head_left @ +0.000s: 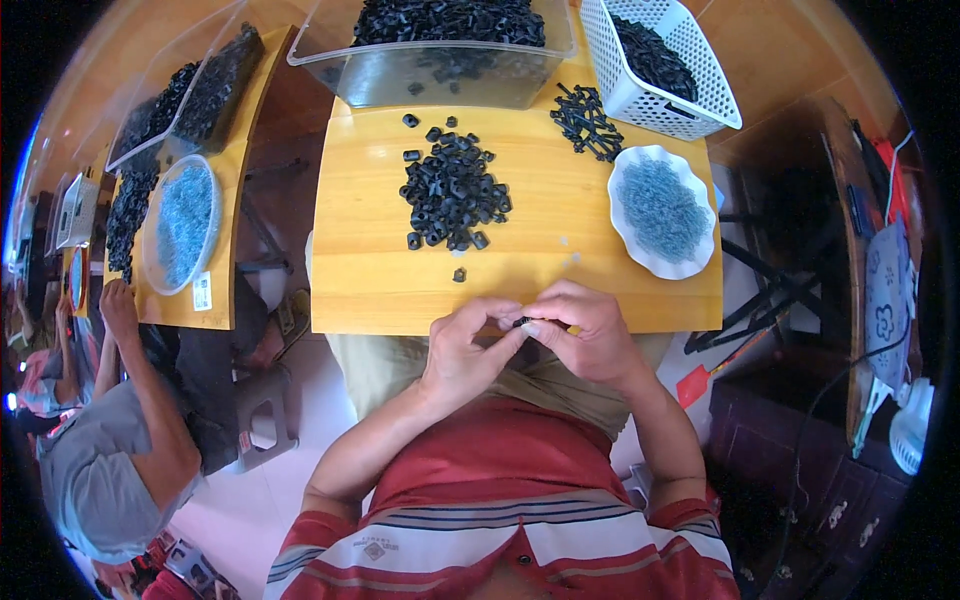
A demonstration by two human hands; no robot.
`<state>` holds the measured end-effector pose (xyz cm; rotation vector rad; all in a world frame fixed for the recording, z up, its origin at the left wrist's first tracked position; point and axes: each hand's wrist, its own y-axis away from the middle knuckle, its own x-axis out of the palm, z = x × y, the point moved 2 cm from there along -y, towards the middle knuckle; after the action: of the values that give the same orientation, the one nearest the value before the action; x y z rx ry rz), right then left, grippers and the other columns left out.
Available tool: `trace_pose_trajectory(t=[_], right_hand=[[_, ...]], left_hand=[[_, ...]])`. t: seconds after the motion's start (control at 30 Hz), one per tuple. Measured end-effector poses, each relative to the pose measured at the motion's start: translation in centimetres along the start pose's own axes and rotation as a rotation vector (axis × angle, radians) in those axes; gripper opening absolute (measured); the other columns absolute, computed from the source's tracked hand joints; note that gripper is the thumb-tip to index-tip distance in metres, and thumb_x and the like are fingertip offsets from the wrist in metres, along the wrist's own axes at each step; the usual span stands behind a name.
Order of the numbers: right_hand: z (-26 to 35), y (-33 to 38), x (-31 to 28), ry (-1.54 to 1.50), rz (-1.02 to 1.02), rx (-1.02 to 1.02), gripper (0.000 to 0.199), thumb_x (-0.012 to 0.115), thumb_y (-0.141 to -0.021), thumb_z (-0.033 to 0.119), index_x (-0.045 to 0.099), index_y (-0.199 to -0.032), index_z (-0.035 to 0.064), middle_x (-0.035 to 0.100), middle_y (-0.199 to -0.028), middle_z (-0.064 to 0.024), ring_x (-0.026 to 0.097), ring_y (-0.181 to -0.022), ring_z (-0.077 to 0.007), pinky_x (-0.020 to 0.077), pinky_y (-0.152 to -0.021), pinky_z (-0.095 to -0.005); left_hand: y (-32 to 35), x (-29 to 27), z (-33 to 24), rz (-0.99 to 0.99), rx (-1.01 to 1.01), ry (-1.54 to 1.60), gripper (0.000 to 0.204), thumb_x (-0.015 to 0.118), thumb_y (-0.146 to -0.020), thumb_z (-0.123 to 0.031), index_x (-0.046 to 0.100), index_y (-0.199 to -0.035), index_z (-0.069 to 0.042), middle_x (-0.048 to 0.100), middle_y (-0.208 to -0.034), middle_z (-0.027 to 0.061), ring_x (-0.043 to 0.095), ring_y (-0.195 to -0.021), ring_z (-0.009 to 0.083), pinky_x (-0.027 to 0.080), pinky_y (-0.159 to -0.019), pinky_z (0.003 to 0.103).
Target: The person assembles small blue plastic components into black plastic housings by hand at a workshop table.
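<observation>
Gripping a small black part (521, 322), here, in closed fingertips of left hand (465, 346) and right hand (584, 334) together, just at the near edge of the bench (380, 300)! Lying squarely between, touching both, equally close to either; no telling its long axis under there.
</observation>
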<state>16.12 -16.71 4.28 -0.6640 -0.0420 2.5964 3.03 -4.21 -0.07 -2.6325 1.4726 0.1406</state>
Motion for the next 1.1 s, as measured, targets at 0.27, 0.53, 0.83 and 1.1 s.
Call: trace_pose_trajectory(t=[0.27, 0.53, 0.83, 1.1], right_hand=[[1.6, -0.5, 2.0, 0.33, 0.0, -0.15, 0.016, 0.07, -0.086, 0.012, 0.073, -0.101, 0.0067, 0.065, -0.089, -0.0119, 0.067, -0.077, -0.0307, 0.0537, -0.065, -0.0383], [0.5, -3.6, 3.8, 0.2, -0.018, -0.066, 0.017, 0.069, -0.089, 0.011, 0.071, -0.105, 0.0049, 0.066, -0.098, -0.0105, 0.067, -0.082, -0.0302, 0.0544, -0.072, -0.0387], [-0.7, -5.6, 6.2, 0.584, 0.08, -0.056, 0.018, 0.066, -0.09, 0.015, 0.067, -0.106, 0.0064, 0.061, -0.101, -0.007, 0.068, -0.078, -0.0303, 0.0541, -0.064, -0.0448], [-1.4, -4.6, 5.5, 0.451, -0.032, -0.177, 0.013, 0.068, -0.089, 0.008, 0.068, -0.101, 0.0023, 0.064, -0.097, -0.0104, 0.068, -0.076, -0.0291, 0.0539, -0.063, -0.04]], left_hand=[[1.1, -1.7, 1.3, -0.082, 0.023, -0.023, 0.026, 0.078, -0.082, 0.0, 0.066, -0.105, 0.0, 0.071, -0.091, 0.0044, 0.065, -0.078, 0.0085, 0.055, -0.07, 0.023], [2.4, -3.8, 1.0, -0.182, -0.015, -0.012, 0.019, 0.079, -0.08, 0.0, 0.07, -0.097, -0.002, 0.071, -0.087, 0.0061, 0.066, -0.075, 0.0097, 0.055, -0.068, 0.024], [2.7, -4.7, -0.1, -0.204, -0.002, -0.042, 0.015, 0.079, -0.081, 0.001, 0.073, -0.095, -0.001, 0.069, -0.085, 0.0062, 0.065, -0.076, 0.0108, 0.053, -0.069, 0.024], [1.9, -5.0, 0.4, -0.237, -0.054, 0.06, 0.014, 0.078, -0.083, -0.001, 0.073, -0.096, -0.002, 0.07, -0.087, 0.0052, 0.065, -0.078, 0.0098, 0.052, -0.069, 0.023]])
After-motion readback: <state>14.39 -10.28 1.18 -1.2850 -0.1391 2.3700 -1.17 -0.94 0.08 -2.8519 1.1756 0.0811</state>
